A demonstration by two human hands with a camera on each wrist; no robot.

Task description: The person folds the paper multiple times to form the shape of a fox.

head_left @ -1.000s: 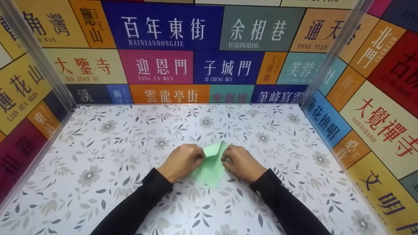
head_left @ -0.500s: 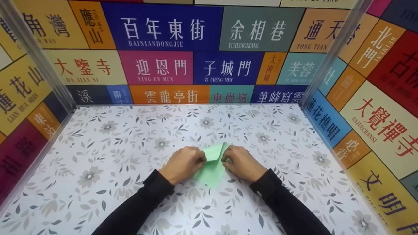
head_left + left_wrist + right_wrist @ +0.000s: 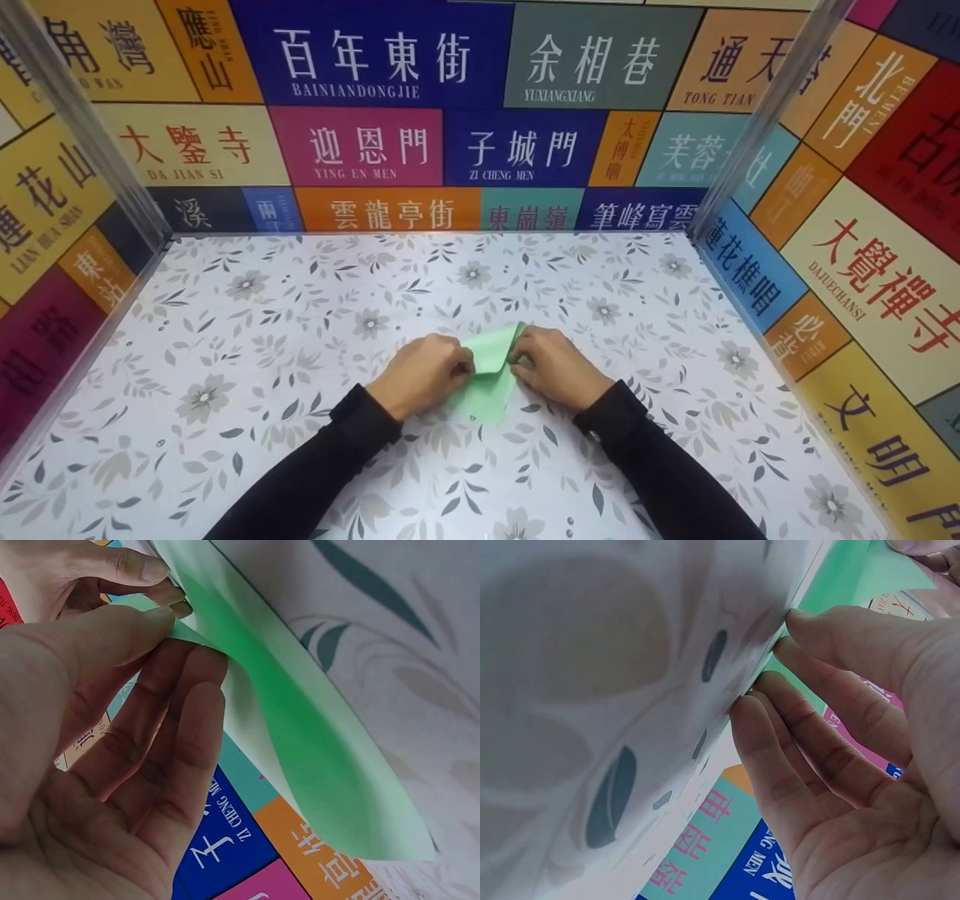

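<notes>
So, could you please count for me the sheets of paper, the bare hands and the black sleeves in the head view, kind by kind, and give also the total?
Green paper sheet: 1
Left hand and right hand: 2
Left black sleeve and right black sleeve: 2
Total: 5

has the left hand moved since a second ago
Yes, slightly: against the printed flower above-left of it in the head view, the left hand has eased away from the back wall.
</notes>
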